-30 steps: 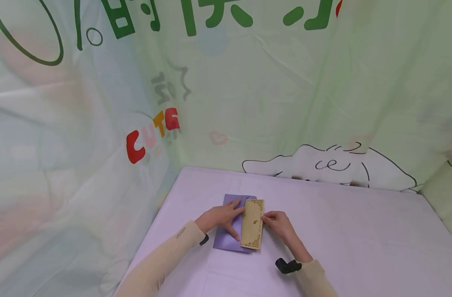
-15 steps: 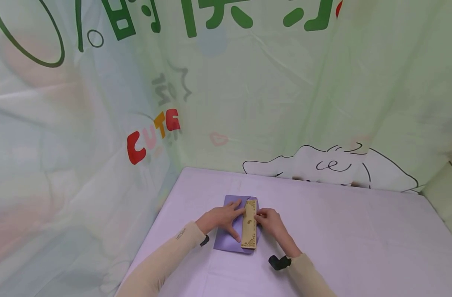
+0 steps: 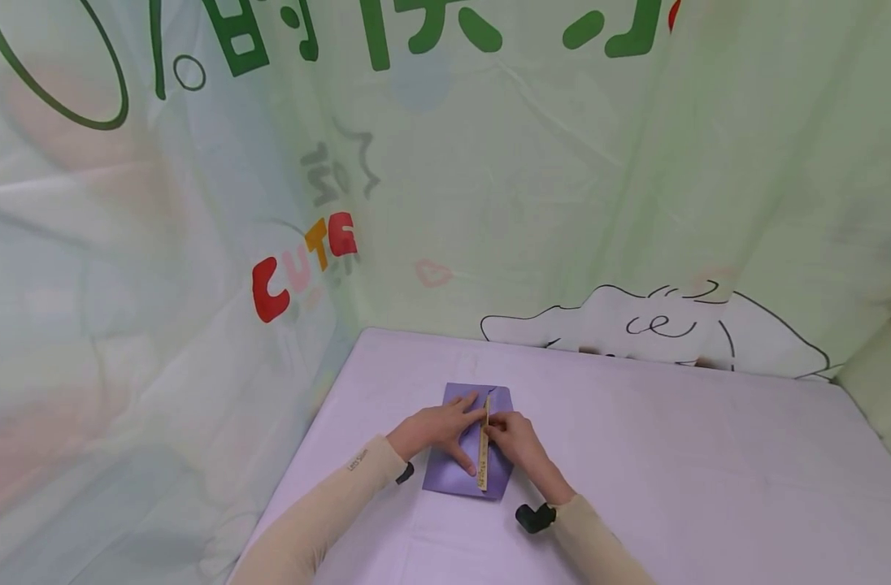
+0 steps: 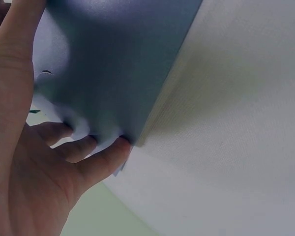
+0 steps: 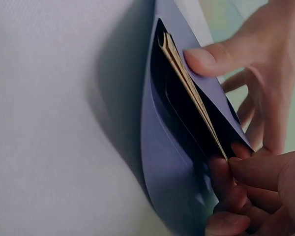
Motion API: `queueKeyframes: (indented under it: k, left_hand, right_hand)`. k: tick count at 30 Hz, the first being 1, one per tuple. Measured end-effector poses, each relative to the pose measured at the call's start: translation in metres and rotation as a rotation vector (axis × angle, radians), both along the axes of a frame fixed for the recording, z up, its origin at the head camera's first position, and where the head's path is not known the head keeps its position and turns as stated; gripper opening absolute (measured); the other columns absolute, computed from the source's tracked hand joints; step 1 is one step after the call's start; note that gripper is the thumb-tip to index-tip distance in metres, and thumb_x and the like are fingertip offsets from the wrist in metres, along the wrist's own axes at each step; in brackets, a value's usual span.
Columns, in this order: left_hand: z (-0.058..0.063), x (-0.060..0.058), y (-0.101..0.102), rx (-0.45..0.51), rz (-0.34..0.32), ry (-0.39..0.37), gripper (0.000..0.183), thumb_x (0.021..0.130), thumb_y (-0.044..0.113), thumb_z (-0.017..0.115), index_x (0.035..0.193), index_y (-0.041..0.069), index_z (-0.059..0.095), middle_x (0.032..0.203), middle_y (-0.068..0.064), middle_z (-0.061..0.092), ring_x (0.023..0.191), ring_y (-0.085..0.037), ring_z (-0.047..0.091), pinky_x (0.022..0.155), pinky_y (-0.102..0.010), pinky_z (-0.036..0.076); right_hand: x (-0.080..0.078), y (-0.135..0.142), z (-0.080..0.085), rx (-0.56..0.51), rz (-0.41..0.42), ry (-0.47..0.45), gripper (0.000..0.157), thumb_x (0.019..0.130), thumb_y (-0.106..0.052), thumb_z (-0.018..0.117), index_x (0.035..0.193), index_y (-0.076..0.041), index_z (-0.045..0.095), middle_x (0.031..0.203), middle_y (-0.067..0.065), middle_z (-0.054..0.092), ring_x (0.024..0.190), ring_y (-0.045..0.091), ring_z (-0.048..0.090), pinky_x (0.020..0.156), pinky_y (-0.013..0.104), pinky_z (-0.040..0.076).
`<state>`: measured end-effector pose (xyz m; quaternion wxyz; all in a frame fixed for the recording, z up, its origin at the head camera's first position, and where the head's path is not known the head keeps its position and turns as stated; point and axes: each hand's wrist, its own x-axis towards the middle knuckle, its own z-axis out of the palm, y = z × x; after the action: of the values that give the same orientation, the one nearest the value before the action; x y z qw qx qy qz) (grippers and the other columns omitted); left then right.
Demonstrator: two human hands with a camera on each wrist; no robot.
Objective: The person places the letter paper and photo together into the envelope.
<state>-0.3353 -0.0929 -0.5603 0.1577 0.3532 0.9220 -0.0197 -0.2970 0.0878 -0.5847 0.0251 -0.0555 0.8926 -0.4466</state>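
Note:
A purple envelope [image 3: 445, 478] lies on the table with its opening toward the right. My left hand [image 3: 436, 427] rests on its left part with the fingers spread, and the left wrist view shows the fingertips touching the envelope [image 4: 123, 54]. A folded cream card with a gold ornamental print [image 3: 484, 459] sits largely inside the envelope; only a narrow strip shows from above. Its outer edge is pinched between thumb and fingers of my right hand [image 3: 517, 439]. In the right wrist view, the card's layered edge [image 5: 191, 87] stands in the pocket's mouth, above the open flap [image 5: 162, 147].
A pale lilac cloth covers the table [image 3: 672, 463]. Printed curtains [image 3: 548, 203] stand along the back and left side. Each wrist wears a black device, such as the right-hand one [image 3: 536, 518].
My right hand has moved left, sliding the card deeper into the envelope, so its visible part has narrowed from a broad panel to a thin strip. My left hand has stayed in place.

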Motion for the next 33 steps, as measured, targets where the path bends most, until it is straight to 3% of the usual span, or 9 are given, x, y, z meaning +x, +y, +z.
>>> queueKeyframes:
  k: [8, 18, 21, 27, 33]
  left_hand:
    - [0.001, 0.0, 0.0, 0.01, -0.002, -0.002, 0.113, 0.069, 0.077, 0.073, 0.159, 0.031, 0.023, 0.169, -0.011, 0.014, 0.153, -0.035, 0.026, 0.111, -0.046, 0.043]
    - [0.001, 0.0, 0.001, 0.003, -0.021, 0.025, 0.108, 0.069, 0.077, 0.074, 0.156, 0.032, 0.027, 0.169, -0.013, 0.017, 0.152, -0.035, 0.029, 0.111, -0.045, 0.044]
    - [0.0, 0.0, 0.001, 0.003, -0.028, 0.034, 0.109, 0.069, 0.077, 0.073, 0.156, 0.031, 0.027, 0.168, -0.014, 0.017, 0.151, -0.036, 0.03, 0.111, -0.045, 0.044]
    - [-0.002, -0.001, 0.001, -0.014, -0.044, 0.05, 0.109, 0.069, 0.08, 0.071, 0.156, 0.03, 0.028, 0.168, -0.015, 0.017, 0.15, -0.037, 0.031, 0.109, -0.046, 0.046]
    - [-0.007, -0.002, 0.0, -0.027, -0.036, 0.085, 0.092, 0.076, 0.083, 0.06, 0.151, 0.034, 0.035, 0.168, -0.012, 0.018, 0.151, -0.033, 0.032, 0.102, -0.044, 0.051]
  right_hand:
    - [0.0, -0.006, -0.001, 0.032, -0.005, 0.031, 0.022, 0.093, -0.004, 0.065, 0.112, 0.006, 0.072, 0.077, 0.006, 0.069, 0.063, 0.011, 0.055, 0.056, 0.023, 0.042]
    - [0.003, -0.013, -0.006, 0.133, -0.006, 0.17, 0.008, 0.093, -0.002, 0.064, 0.094, 0.001, 0.071, 0.072, 0.006, 0.064, 0.062, 0.014, 0.052, 0.056, 0.029, 0.043]
    - [0.005, -0.013, -0.006, 0.153, -0.006, 0.182, 0.009, 0.094, -0.003, 0.063, 0.095, 0.0, 0.07, 0.074, 0.006, 0.064, 0.063, 0.014, 0.052, 0.056, 0.03, 0.043]
    - [0.013, -0.005, -0.006, 0.117, 0.012, 0.15, 0.02, 0.096, -0.005, 0.062, 0.11, 0.006, 0.069, 0.083, 0.01, 0.069, 0.07, 0.016, 0.059, 0.063, 0.032, 0.049]
    - [0.021, 0.006, -0.006, 0.082, 0.0, 0.085, 0.029, 0.096, -0.008, 0.061, 0.117, 0.01, 0.066, 0.1, 0.019, 0.073, 0.087, 0.023, 0.067, 0.078, 0.041, 0.056]
